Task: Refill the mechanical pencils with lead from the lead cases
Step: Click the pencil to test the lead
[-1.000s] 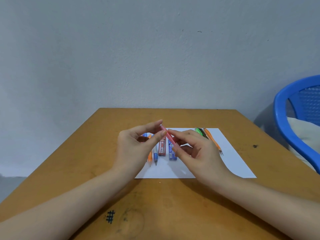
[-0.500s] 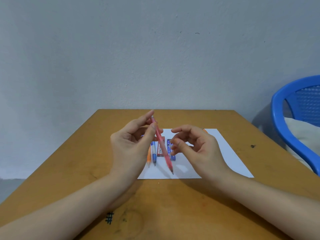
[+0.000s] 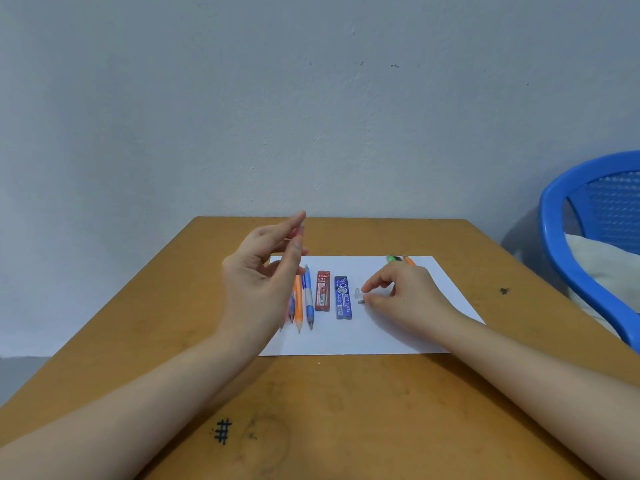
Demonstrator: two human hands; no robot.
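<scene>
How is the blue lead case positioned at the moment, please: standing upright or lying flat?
Lying flat: the blue lead case rests label-up on the white paper.

**Two hands over the paper sheet**

The left hand (image 3: 263, 275) is raised above the wooden table (image 3: 346, 417) and pinches a pink pencil (image 3: 283, 323), which is mostly hidden behind the palm. The right hand (image 3: 412, 296) is low on the white paper (image 3: 381, 336). Its fingertips (image 3: 367, 298) are at a small clear cap (image 3: 357, 292) and a small grey piece (image 3: 361, 302). Between the hands lie an orange pencil (image 3: 298, 308), a blue pencil (image 3: 308, 299), a red lead case (image 3: 322, 291) and a blue lead case (image 3: 343, 297), side by side.
</scene>
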